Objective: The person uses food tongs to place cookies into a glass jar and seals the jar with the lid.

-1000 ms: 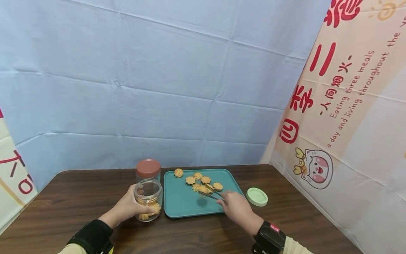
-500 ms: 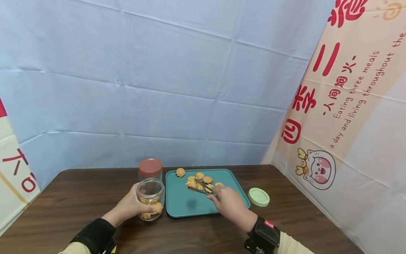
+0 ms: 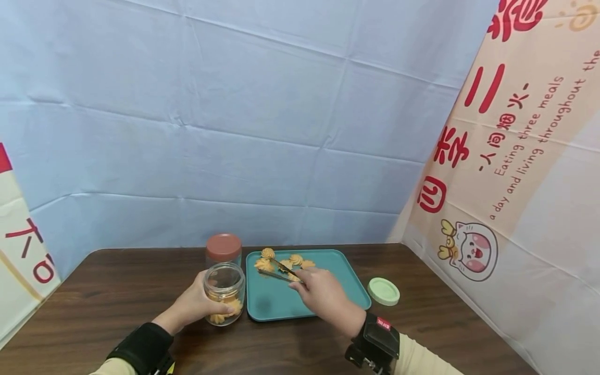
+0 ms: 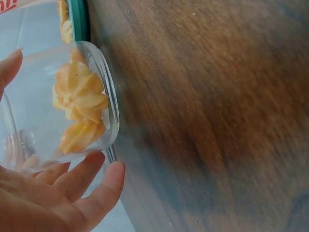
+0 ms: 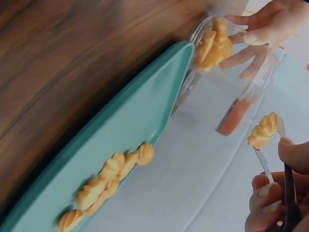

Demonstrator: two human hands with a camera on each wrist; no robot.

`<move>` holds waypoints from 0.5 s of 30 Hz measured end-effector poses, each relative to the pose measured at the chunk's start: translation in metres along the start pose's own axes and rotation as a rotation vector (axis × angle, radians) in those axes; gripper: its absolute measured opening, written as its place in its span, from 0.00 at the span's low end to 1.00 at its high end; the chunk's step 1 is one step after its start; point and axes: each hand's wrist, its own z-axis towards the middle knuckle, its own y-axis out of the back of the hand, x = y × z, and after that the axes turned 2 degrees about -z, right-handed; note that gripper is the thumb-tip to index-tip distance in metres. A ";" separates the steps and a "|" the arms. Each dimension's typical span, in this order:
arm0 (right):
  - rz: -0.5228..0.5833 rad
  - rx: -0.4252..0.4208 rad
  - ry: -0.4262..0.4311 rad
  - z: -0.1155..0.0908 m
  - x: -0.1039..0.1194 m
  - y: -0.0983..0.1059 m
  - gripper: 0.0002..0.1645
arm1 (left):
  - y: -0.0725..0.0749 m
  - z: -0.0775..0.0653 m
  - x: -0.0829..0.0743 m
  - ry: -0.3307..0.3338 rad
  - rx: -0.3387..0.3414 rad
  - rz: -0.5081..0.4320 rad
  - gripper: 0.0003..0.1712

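In the head view my left hand (image 3: 199,299) holds an open glass jar (image 3: 225,277) upright at the tray's left side. Its thumb and fingers lie round the jar wall. Piped butter cookies (image 4: 77,94) show through the glass at the jar's bottom. My right hand (image 3: 323,292) grips a pair of tongs (image 5: 288,186) with dark handles and toothed metal tips. Between the tips a yellow cookie (image 5: 263,129) is pinched, raised above the teal tray (image 3: 264,304). Several more cookies (image 5: 96,191) lie together toward the tray's far side, partly hidden behind the tongs and hand in the head view.
Behind the held jar stands another jar with a red-brown lid (image 3: 224,246). A pale green round lid (image 3: 384,291) lies right of the tray on the dark wooden table (image 3: 140,281). A light blue cloth (image 3: 258,130) hangs along the table's back edge.
The tongs have picked up a cookie from the pile, and my right hand has carried it left toward the jar. My left hand keeps its hold on the jar.
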 end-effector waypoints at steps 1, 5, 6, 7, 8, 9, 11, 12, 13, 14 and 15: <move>0.006 0.002 0.004 0.002 0.002 0.000 0.10 | 0.000 0.000 0.000 -0.002 0.000 -0.002 0.62; 0.034 0.018 0.016 0.008 0.011 -0.002 0.08 | 0.000 0.000 0.000 -0.007 -0.002 -0.014 0.62; 0.043 0.024 0.018 0.010 0.013 -0.002 0.10 | 0.000 0.000 0.000 -0.010 -0.002 -0.013 0.61; 0.047 0.027 0.020 0.012 0.015 -0.003 0.12 | 0.000 0.000 0.001 -0.011 -0.002 -0.012 0.61; 0.048 0.030 0.023 0.013 0.017 -0.003 0.15 | 0.000 0.000 0.001 -0.012 0.002 -0.016 0.61; 0.050 0.035 0.024 0.014 0.019 -0.004 0.16 | 0.000 0.000 0.000 -0.013 0.003 -0.017 0.61; 0.059 0.039 0.028 0.016 0.022 -0.005 0.18 | 0.000 0.000 0.001 -0.019 0.008 -0.020 0.60; 0.062 0.040 0.030 0.018 0.024 -0.006 0.18 | 0.000 0.001 0.002 -0.022 0.007 -0.015 0.60; 0.063 0.041 0.034 0.019 0.025 -0.008 0.18 | 0.000 0.001 0.002 -0.023 0.007 -0.019 0.60; 0.064 0.043 0.039 0.020 0.026 -0.009 0.18 | 0.000 0.001 0.003 -0.025 0.006 -0.021 0.60; 0.069 0.043 0.044 0.020 0.028 -0.010 0.18 | 0.000 0.002 0.003 -0.026 0.003 -0.020 0.60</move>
